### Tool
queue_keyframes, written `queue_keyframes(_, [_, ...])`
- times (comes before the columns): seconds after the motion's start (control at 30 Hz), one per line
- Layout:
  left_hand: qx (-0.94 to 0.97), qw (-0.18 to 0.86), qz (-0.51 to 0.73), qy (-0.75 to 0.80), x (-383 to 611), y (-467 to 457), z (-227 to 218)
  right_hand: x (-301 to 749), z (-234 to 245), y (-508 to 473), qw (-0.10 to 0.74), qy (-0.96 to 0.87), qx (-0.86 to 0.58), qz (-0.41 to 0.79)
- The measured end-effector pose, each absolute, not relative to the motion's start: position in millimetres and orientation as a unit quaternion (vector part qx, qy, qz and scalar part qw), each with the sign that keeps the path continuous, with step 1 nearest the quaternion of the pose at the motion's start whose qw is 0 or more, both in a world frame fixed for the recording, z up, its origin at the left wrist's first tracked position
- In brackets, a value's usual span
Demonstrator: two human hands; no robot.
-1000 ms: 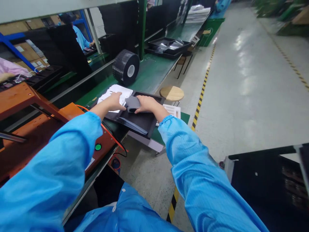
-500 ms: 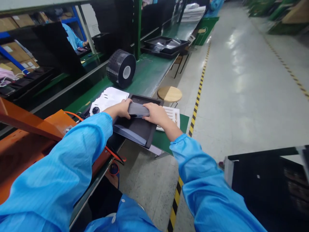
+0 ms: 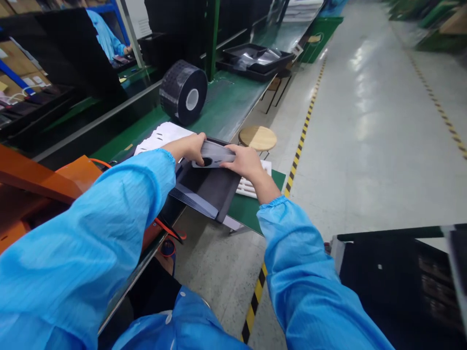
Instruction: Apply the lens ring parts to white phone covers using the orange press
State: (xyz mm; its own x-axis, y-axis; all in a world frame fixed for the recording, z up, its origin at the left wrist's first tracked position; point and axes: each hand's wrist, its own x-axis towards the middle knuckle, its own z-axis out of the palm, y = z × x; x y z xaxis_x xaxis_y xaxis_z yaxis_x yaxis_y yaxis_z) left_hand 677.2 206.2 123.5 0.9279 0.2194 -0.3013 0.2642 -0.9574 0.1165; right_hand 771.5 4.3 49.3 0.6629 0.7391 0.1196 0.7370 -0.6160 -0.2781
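Between my two hands is a stack of thin grey sheets (image 3: 215,153), its nearest face showing a dark round spot. My left hand (image 3: 192,147) is closed round the left end, and my right hand (image 3: 243,163) grips the right end. The stack is over a black tray (image 3: 228,194). Along the tray's near side leans another row of thin grey sheets (image 3: 195,200). White cut-out sheets (image 3: 164,136) lie fanned just beyond my left hand. To the right of the tray, partly behind my right wrist, lies a white slotted piece (image 3: 248,188).
A large black roll (image 3: 183,92) stands on the green bench (image 3: 233,104). Farther along sit black trays with clear bags (image 3: 255,61). An orange machine frame (image 3: 36,175) is at left, a wooden stool (image 3: 257,138) beside the bench, a black cart (image 3: 386,282) at right. Another person's blue sleeve (image 3: 105,36) shows behind.
Both hands have shifted slightly up and right with the stack. The stack has tilted, so its near face with the dark round spot shows more. The view has moved a little.
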Motion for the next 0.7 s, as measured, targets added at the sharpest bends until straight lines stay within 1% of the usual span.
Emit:
queue_keyframes(0.2, [0.979,0.087,-0.141,0.119,683,204,141,776,74,-13,0.138,-0.408,-0.902,-0.023])
queue_keyframes(0.3, [0.981,0.117,-0.127,0.089,691,204,148,776,85,-19,0.136,-0.410,-0.900,-0.061])
queue_keyframes(0.37, [0.981,0.137,-0.121,0.070,697,205,148,775,83,-15,0.132,-0.394,-0.907,-0.074])
queue_keyframes(0.5, [0.974,0.161,-0.132,0.086,704,214,133,775,60,-1,0.131,-0.367,-0.921,-0.026])
queue_keyframes(0.57, [0.974,0.173,-0.116,0.084,707,224,121,780,46,2,0.165,-0.381,-0.910,-0.021])
queue_keyframes(0.7, [0.969,0.215,-0.063,0.105,708,238,99,793,27,-3,0.266,-0.438,-0.858,-0.029])
